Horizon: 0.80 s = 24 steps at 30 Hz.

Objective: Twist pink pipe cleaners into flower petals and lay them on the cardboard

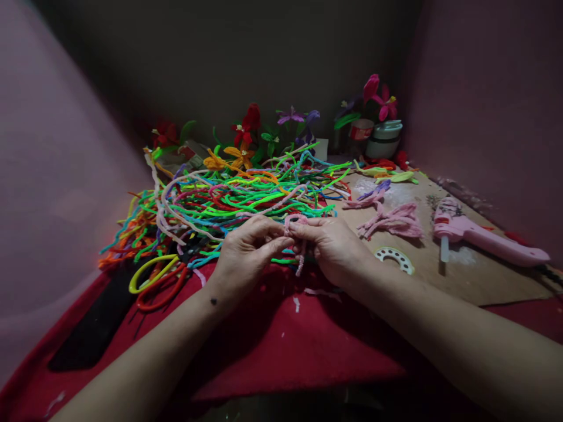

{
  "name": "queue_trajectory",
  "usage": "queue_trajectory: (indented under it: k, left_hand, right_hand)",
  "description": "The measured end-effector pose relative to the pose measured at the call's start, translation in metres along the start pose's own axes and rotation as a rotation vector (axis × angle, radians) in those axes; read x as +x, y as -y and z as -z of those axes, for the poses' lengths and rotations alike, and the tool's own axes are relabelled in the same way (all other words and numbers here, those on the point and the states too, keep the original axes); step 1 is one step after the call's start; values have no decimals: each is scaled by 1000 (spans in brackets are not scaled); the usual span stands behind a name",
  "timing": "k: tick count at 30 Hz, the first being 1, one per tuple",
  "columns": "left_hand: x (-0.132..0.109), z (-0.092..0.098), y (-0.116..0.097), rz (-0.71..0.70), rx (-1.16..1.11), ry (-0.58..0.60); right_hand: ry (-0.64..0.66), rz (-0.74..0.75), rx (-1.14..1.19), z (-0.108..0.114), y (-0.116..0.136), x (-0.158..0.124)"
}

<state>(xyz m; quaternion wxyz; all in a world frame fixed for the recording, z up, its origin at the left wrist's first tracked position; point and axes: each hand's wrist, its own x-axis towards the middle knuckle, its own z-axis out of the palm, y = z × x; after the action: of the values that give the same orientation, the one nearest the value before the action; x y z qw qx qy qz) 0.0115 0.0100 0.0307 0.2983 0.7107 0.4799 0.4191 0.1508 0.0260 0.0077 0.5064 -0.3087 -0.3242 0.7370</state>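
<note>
My left hand (250, 252) and my right hand (336, 246) meet above the front of the red cloth. Between their fingertips is a pink pipe cleaner (300, 266), bent into a small loop at the top with an end hanging down. Both hands pinch it, the left at the loop's left side, the right at its right side. Just behind them lies a big tangled pile of coloured pipe cleaners (246, 196). Bundled pink pipe cleaners (396, 223) rest on a brown board to the right of my right hand.
Scissors (160, 287) with yellow and red handles and a black flat object (92, 328) lie left. On the board (475, 281) are a pink glue gun (492, 237) and a holed ring (409, 261). Pipe-cleaner flowers (246, 132) and a lidded jar (385, 138) stand behind.
</note>
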Motion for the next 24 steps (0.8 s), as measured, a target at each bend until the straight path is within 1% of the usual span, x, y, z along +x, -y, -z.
queue_trajectory:
  k: [2, 3, 4, 6, 8, 10, 15, 19, 22, 24]
  left_hand:
    - [1, 1, 1, 54, -95, -14]
    - [1, 1, 1, 92, -158, -1]
    - [1, 1, 1, 140, -230, 30]
    - [0, 0, 1, 250, -375, 136]
    - [0, 0, 2, 299, -455, 222]
    - [0, -1, 3, 273, -464, 241]
    - [2, -4, 7, 180, -412, 185]
    - [1, -7, 7, 91, -363, 134]
    - [-1, -9, 6, 116, -308, 132]
    - [-2, -9, 5, 150, -275, 141]
  right_hand:
    - [12, -28, 24, -1, 1, 0]
    - [27, -34, 28, -1, 1, 0]
    - [45, -32, 32, -1, 0, 0]
    - [81, -13, 24, 0, 0, 0]
    - [102, 5, 8, 2, 0, 0]
    - [95, 14, -10, 3, 0, 0]
    - [45, 18, -63, 3, 4, 1]
    - [38, 23, -33, 3, 3, 3]
    - [47, 40, 1, 3, 3, 3]
    - [36, 14, 20, 2, 3, 3]
